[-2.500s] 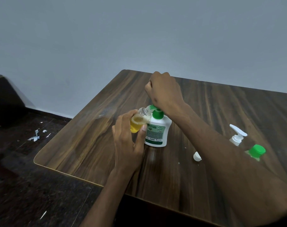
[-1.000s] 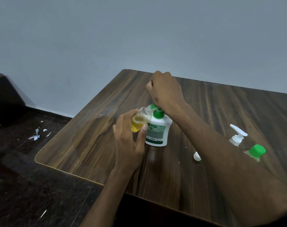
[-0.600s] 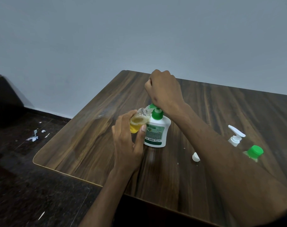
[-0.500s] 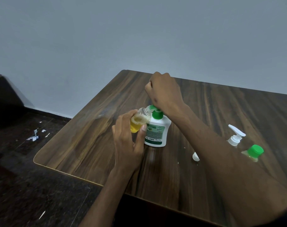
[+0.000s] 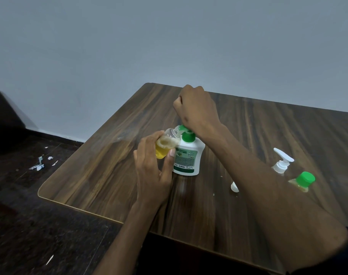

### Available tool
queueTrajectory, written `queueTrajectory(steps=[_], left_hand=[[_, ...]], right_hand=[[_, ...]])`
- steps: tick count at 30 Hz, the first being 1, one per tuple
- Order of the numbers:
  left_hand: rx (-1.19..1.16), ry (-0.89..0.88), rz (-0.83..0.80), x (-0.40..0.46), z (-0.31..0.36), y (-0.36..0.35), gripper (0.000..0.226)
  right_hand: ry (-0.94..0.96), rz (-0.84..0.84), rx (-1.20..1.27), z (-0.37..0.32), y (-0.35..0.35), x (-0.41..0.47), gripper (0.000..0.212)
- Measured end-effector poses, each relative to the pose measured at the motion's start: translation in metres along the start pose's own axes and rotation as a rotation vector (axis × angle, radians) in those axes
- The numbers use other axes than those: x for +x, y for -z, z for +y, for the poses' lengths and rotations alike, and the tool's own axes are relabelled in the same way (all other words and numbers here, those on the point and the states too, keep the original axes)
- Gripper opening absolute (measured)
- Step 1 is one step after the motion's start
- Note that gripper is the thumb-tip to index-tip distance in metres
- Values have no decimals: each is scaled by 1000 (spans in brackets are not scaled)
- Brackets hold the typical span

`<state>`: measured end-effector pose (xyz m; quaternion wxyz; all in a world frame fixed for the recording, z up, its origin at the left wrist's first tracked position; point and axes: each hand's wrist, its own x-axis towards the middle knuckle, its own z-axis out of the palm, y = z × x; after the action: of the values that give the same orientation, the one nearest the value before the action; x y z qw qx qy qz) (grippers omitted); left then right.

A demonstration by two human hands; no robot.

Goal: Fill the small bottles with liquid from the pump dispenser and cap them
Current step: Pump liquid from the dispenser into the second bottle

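The left hand (image 5: pixel 151 171) grips a small clear bottle (image 5: pixel 165 144), tilted so its open neck meets the green nozzle of the pump dispenser (image 5: pixel 187 155). Yellow liquid with a foamy surface fills roughly the lower half of this bottle. The right hand (image 5: pixel 197 110) is clenched in a fist on top of the green pump head; what the fingers enclose cannot be seen. The dispenser, white with a green label, stands upright near the middle of the wooden table (image 5: pixel 109 175).

To the right, partly hidden behind the right forearm, stand a white pump head (image 5: pixel 282 163) and a small bottle with a green cap (image 5: pixel 303 181), which holds yellowish liquid. A small white cap (image 5: pixel 234 187) lies on the table just beside the forearm. White paper scraps (image 5: pixel 38 165) lie on the dark floor to the left.
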<state>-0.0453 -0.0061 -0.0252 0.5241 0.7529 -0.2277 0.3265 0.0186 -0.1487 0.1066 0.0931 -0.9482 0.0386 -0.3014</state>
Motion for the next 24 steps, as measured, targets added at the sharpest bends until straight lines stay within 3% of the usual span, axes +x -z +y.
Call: queueTrajectory(steps=[24], left_hand=[[-18, -1, 15, 0, 2, 0, 35]], right_hand=[[31, -1, -16, -2, 5, -1, 28]])
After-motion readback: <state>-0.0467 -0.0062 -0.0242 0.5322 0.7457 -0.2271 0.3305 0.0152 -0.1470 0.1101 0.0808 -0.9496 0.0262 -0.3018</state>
